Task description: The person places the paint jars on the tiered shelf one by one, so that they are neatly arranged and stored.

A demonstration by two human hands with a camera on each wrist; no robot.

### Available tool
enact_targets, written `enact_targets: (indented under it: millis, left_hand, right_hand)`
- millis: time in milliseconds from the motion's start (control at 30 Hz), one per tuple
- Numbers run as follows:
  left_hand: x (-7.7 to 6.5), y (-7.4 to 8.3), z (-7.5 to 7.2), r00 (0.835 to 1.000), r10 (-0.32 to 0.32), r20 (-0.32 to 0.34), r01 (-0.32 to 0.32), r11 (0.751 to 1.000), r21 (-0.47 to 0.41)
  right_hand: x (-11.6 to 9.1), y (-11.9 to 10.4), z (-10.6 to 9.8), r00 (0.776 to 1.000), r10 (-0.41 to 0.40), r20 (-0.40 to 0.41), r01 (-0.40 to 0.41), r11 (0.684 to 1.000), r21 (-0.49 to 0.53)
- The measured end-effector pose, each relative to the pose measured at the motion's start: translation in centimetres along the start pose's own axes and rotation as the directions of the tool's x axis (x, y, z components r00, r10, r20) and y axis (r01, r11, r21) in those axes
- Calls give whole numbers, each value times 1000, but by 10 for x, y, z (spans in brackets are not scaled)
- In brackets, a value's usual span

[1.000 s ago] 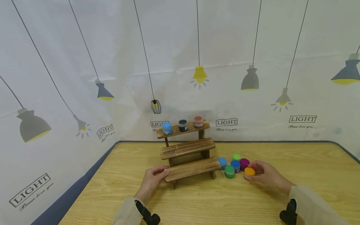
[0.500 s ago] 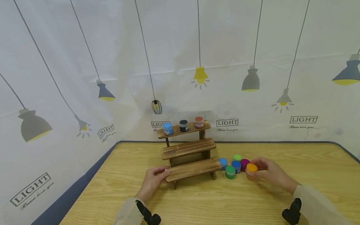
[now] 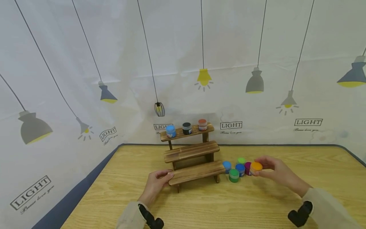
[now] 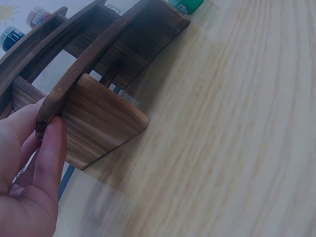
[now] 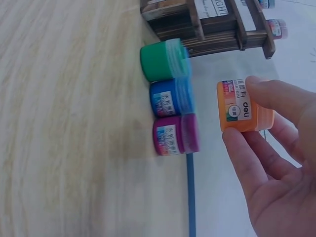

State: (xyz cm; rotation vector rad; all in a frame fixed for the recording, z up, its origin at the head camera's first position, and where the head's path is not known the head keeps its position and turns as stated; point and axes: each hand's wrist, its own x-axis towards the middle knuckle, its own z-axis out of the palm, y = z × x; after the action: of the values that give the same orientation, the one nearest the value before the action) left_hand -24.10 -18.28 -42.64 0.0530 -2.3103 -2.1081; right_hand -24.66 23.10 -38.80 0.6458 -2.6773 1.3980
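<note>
An orange paint jar (image 5: pixel 239 106) is pinched between the thumb and fingers of my right hand (image 3: pixel 275 171), raised off the table. Beside it on the table stand a purple jar (image 5: pixel 175 135), a dark blue jar (image 5: pixel 171 97), a green jar (image 5: pixel 160 60), a light green jar (image 3: pixel 241 161) and a light blue jar (image 3: pixel 227 166). My left hand (image 3: pixel 155 184) grips the left end of the lowest step of a three-step wooden stand (image 3: pixel 195 173), thumb on top and fingers underneath, as the left wrist view shows.
On the stand's top step sit a blue jar (image 3: pixel 171 131), a black jar (image 3: pixel 187 128) and a red-orange jar (image 3: pixel 202 124). The middle step (image 3: pixel 191 152) is bare. A white wall cloth (image 3: pixel 183 79) printed with lamps rises behind the wooden table (image 3: pixel 228 206).
My right hand has lifted the orange jar from the table and moved slightly right and up. The left hand keeps its place on the stand.
</note>
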Motion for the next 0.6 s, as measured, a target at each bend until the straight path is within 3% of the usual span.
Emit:
enact_targets:
  millis: [600]
  left_hand:
    - [0,0,-1,1000,-13,9,12,1000,13]
  right_hand:
    - [11,-36,-9,997,-78,-14,77,996,-51]
